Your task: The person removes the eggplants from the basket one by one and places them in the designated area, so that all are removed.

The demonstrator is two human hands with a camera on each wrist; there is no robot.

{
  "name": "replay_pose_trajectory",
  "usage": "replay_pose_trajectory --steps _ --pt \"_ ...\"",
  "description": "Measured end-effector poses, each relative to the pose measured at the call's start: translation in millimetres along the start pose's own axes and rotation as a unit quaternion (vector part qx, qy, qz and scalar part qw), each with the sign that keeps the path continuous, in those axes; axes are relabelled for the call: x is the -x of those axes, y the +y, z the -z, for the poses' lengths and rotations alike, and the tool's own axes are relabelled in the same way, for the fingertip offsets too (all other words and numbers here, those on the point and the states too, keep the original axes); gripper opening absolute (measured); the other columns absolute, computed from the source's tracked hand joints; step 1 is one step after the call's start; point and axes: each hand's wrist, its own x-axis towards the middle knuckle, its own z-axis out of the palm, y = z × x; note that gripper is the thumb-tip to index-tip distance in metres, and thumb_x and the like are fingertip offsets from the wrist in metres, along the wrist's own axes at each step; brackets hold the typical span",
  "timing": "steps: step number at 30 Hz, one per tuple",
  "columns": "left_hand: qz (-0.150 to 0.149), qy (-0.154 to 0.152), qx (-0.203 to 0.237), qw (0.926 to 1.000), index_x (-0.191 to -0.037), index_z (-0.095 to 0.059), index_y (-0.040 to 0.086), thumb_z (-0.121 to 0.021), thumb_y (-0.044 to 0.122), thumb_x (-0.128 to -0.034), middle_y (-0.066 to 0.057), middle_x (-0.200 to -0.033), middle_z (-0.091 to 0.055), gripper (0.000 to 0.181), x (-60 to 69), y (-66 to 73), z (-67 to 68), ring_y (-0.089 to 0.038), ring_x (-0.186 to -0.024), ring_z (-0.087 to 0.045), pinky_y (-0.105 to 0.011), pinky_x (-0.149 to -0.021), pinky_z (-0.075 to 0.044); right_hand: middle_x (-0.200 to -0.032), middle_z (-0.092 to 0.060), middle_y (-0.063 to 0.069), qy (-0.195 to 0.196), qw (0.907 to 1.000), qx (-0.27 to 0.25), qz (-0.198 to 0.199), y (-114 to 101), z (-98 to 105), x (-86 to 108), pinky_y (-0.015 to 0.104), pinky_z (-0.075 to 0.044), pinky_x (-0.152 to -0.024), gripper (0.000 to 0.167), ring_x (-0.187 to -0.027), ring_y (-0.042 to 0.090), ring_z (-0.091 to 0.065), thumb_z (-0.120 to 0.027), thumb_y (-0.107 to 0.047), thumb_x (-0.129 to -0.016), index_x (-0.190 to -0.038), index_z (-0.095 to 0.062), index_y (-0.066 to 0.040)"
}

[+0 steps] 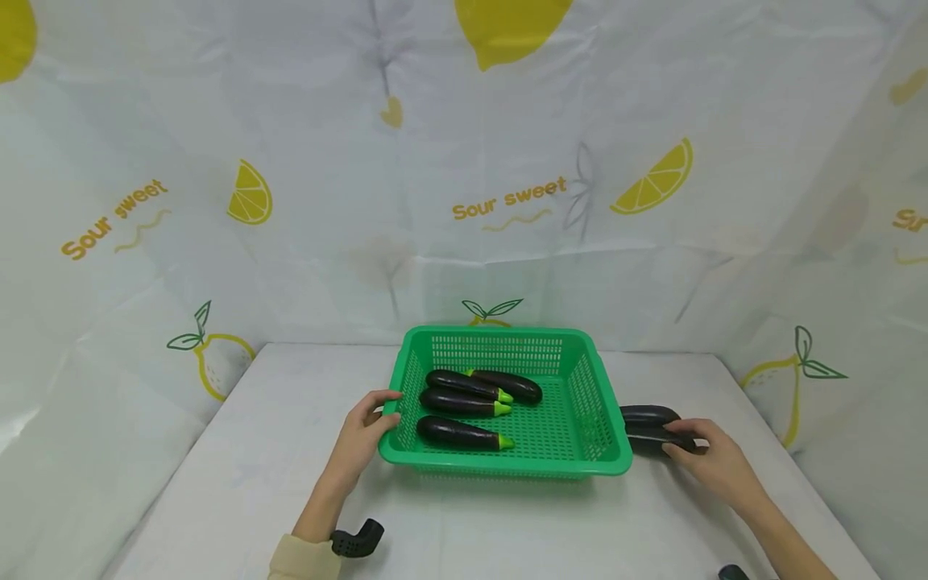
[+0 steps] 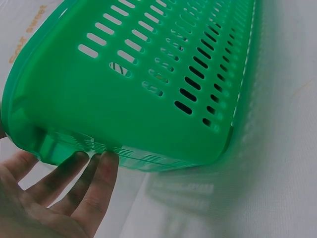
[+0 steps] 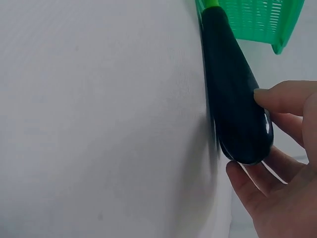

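A green plastic basket (image 1: 507, 467) with slotted walls holds several dark eggplants (image 1: 457, 432) with bright green stem ends, lying in its left half. At the basket's left rim, my left hand (image 1: 360, 439) grips the edge; in the left wrist view its fingertips (image 2: 108, 161) touch the outer wall. To the right of the basket, my right hand (image 1: 714, 463) holds the rounded end of an eggplant (image 3: 233, 84) between thumb and fingers. Just behind that one lies another eggplant (image 1: 648, 415). The basket's right rim hides the far ends of both in the head view.
A white-covered table (image 1: 239, 483) lies under everything. A pale curtain (image 1: 326, 266) printed with lemons hangs behind and along both sides. A black wrist device (image 1: 358, 540) sits at my left wrist, and part of another (image 1: 734, 573) shows near the right forearm.
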Motion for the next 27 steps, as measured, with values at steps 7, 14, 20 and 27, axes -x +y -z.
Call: replay_pose_trajectory --steps 7,14,20,27 --pt "0.003 0.003 -0.001 1.0 -0.133 -0.063 0.012 -0.065 0.016 -0.0995 -0.01 -0.14 -0.058 0.033 0.0 -0.1 0.7 -0.026 -0.118 -0.063 -0.034 -0.09 -0.049 -0.132 -0.053 0.031 0.002 0.9999 -0.012 0.009 2 5 3.4 0.021 -0.052 -0.076 0.046 -0.115 0.045 -0.055 -0.077 -0.023 -0.092 -0.125 -0.063 0.005" --pt "0.003 0.0 0.0 1.0 -0.133 -0.062 0.012 -0.065 0.017 -0.0998 -0.01 -0.142 -0.056 0.034 -0.9 -0.7 0.2 -0.027 -0.119 -0.062 -0.036 -0.091 -0.05 -0.134 -0.049 0.034 -0.011 0.9998 -0.01 -0.011 -6 10 3.0 0.047 -0.057 -0.079 0.049 -0.111 0.051 -0.058 -0.073 -0.028 -0.095 -0.129 -0.059 0.004" --pt "0.005 -0.001 0.003 1.0 -0.133 -0.062 0.013 -0.065 0.018 -0.0996 -0.011 -0.142 -0.055 0.034 -1.6 -1.1 0.1 -0.027 -0.119 -0.062 -0.038 -0.092 -0.05 -0.132 -0.051 0.032 0.004 1.0 -0.005 0.0 -16 14 0.4 0.051 -0.057 -0.078 0.044 -0.11 0.053 -0.058 -0.072 -0.023 -0.094 -0.127 -0.06 0.004" --pt "0.008 0.003 0.0 1.0 -0.133 -0.062 0.012 -0.065 0.017 -0.0993 -0.011 -0.142 -0.056 0.034 -0.7 -1.5 0.1 -0.027 -0.119 -0.062 -0.04 -0.094 -0.05 -0.131 -0.054 0.029 0.02 0.9994 -0.008 0.027 -35 21 -1.6 0.052 -0.056 -0.078 0.042 -0.109 0.051 -0.06 -0.069 -0.026 -0.098 -0.128 -0.06 0.002"
